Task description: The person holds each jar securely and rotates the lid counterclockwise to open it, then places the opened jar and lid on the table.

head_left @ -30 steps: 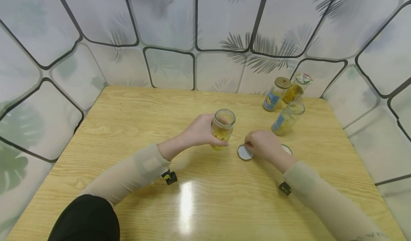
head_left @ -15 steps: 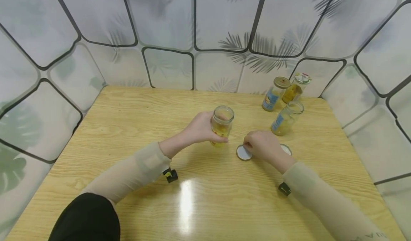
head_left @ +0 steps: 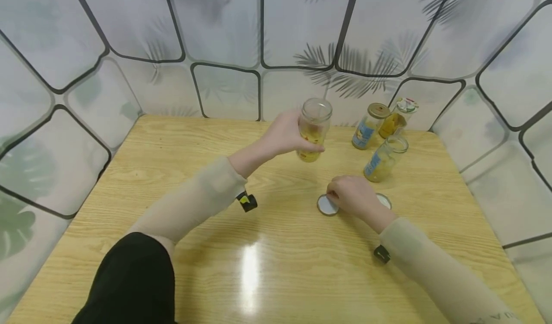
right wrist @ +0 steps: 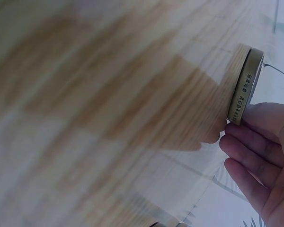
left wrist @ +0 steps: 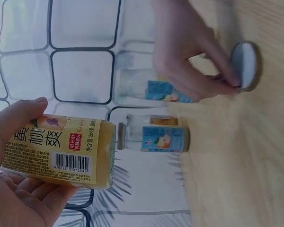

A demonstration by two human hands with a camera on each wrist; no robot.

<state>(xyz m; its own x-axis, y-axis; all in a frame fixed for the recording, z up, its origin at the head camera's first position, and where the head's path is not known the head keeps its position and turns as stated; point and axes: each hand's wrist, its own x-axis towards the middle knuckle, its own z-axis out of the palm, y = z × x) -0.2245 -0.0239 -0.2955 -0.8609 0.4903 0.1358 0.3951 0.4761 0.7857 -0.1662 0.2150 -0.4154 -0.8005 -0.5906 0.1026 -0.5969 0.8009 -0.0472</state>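
Observation:
My left hand point(head_left: 282, 134) grips a lidless glass jar point(head_left: 314, 127) round its side and holds it upright above the back of the table. In the left wrist view, this jar point(left wrist: 80, 151) shows a yellow label with a barcode and pale yellow contents. My right hand point(head_left: 351, 193) is low over the table, pinching a round metal lid point(head_left: 327, 206) between thumb and fingertips. The lid's white inside faces up; its gold rim point(right wrist: 246, 87) with dark print shows in the right wrist view. A second lid point(head_left: 384, 201) lies partly hidden behind the right hand.
At the back right stand a blue-labelled jar with a gold lid point(head_left: 365, 130) and a jar with amber contents and a patterned lid point(head_left: 397, 118). Nearer is an open blue-labelled jar point(head_left: 384, 162). A patterned wall panel point(head_left: 228, 91) rises behind the wooden table point(head_left: 194, 142).
My left hand has lifted the jar up and moved it away toward the back and slightly right. The right hand stays in place with the lid.

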